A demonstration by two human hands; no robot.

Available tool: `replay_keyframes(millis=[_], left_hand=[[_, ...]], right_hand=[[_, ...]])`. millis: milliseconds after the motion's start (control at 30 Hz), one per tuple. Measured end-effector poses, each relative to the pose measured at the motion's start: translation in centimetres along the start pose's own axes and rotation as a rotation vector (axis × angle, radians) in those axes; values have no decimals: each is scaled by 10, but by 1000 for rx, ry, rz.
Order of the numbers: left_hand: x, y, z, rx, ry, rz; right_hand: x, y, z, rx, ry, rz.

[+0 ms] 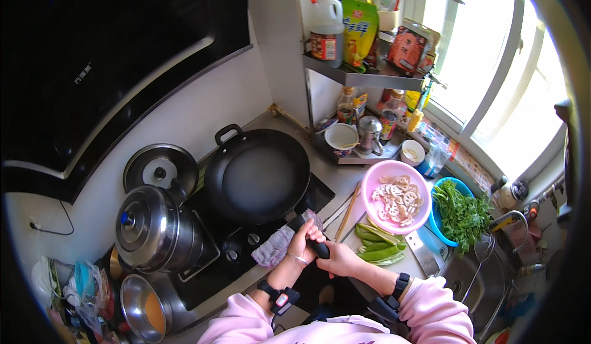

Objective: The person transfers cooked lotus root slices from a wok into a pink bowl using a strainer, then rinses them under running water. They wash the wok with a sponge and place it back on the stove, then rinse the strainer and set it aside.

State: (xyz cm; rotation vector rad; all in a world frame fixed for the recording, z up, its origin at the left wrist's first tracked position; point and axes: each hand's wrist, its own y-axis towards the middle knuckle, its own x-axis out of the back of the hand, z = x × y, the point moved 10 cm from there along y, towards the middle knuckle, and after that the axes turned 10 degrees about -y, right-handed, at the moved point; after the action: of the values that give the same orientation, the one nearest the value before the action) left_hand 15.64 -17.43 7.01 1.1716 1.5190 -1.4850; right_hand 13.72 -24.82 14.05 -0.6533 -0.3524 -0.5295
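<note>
A large black wok (258,173) sits on the stove's burner, its inside dark and smooth. Its long black handle (320,250) points towards me. My left hand (305,243) is wrapped around the middle of this handle. Close beside it, my right hand (340,258) grips the handle's end. Under the handle, a grey-purple cloth (273,247) lies on the stove's front edge by the knobs (232,255). Both wrists carry strapped black devices.
A steel pot (152,228) and a pan lid (159,173) stand left. To the right are green peppers (381,244), chopsticks (348,211), a pink basin (369,205) of lotus root slices (399,196), leafy greens (461,214), a cleaver (421,251) and the sink (478,274).
</note>
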Motion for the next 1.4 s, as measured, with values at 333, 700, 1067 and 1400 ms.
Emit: replay_keyframes(millis=[333, 700, 1067, 1400], left_hand=[[-33, -58, 108, 232, 61, 30], [-20, -172, 306, 689, 250, 45], [3, -285, 475, 1095, 506, 12], [-4, -322, 561, 1349, 596, 8]], right_hand=[[-2, -112, -44, -42, 93, -32], [-66, -317, -134, -39, 418, -378], [-138, -497, -185, -250, 665, -778], [-147, -562, -209, -320, 879, -1014]])
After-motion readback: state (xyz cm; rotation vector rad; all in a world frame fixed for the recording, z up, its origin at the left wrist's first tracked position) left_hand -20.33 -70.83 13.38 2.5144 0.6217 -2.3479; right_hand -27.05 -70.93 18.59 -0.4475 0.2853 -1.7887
